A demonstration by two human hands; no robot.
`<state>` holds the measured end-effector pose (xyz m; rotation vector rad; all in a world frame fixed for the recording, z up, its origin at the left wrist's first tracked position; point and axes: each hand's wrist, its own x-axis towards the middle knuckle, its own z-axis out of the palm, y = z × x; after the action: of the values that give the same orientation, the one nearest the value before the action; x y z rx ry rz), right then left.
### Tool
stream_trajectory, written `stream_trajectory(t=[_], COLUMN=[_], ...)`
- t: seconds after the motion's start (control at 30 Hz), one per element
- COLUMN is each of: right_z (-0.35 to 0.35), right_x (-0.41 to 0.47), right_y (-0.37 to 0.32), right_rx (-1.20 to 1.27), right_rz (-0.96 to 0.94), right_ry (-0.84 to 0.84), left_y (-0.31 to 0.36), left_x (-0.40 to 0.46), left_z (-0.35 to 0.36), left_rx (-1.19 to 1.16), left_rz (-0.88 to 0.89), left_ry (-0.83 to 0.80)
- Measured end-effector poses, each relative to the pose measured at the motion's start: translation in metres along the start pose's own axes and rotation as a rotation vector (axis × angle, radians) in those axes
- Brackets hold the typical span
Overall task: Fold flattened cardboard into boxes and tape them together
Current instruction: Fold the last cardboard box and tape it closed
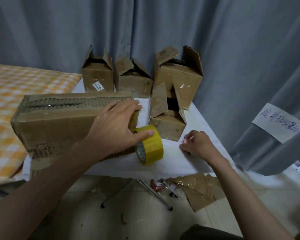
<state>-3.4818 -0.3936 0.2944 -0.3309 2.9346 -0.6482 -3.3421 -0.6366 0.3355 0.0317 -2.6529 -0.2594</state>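
Note:
A long taped cardboard box (59, 122) lies on its side on the white table (171, 163). My left hand (118, 125) rests on the box's right end, fingers spread over the top edge. Its thumb lies straight across a yellow tape roll (152, 146) that stands on edge against the box's end. To the right of the roll, my right hand (196, 144) sits on the table with its fingers curled under. I see nothing in it.
Three open-topped boxes (133, 78) stand at the back against a grey curtain, and a smaller open box (168, 125) sits just behind the tape. A checkered bed (16, 94) lies to the left. Torn cardboard (197, 189) and scraps litter the floor by the table's legs.

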Motion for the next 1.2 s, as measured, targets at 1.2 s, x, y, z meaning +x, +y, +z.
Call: stream_trajectory(t=[1.2], right_z=[-0.021], right_x=[-0.008], right_y=[-0.062], right_rx=[0.812], right_rz=[-0.568], right_ry=[-0.063], left_y=[-0.002], left_x=[0.007], left_z=[0.002], left_rx=[0.009], left_rz=[-0.004], left_ry=[0.040])
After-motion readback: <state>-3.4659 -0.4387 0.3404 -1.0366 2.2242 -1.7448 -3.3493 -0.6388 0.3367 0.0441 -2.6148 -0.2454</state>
